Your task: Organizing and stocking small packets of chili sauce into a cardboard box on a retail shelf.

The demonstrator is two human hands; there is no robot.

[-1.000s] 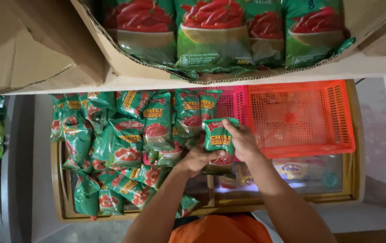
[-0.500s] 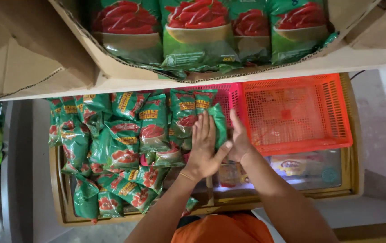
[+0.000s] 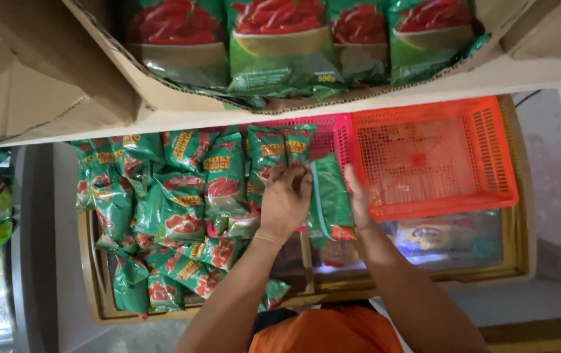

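From the head camera I see my left hand [image 3: 285, 199] pressed on the top edge of a green sauce pouch [image 3: 330, 196] that stands on its edge, fingers curled over it. My right hand [image 3: 359, 199] lies flat against the pouch's other side, fingers straight, so the pouch is sandwiched between both hands. It sits at the right end of the pile of green pouches [image 3: 176, 209], just in front of the pink basket [image 3: 323, 137]. The orange basket [image 3: 434, 157] stands right beside it on the glass-topped freezer [image 3: 457, 242]. Above, a cardboard box [image 3: 156, 91] holds more pouches; I think the left thumb is hidden behind the pack.
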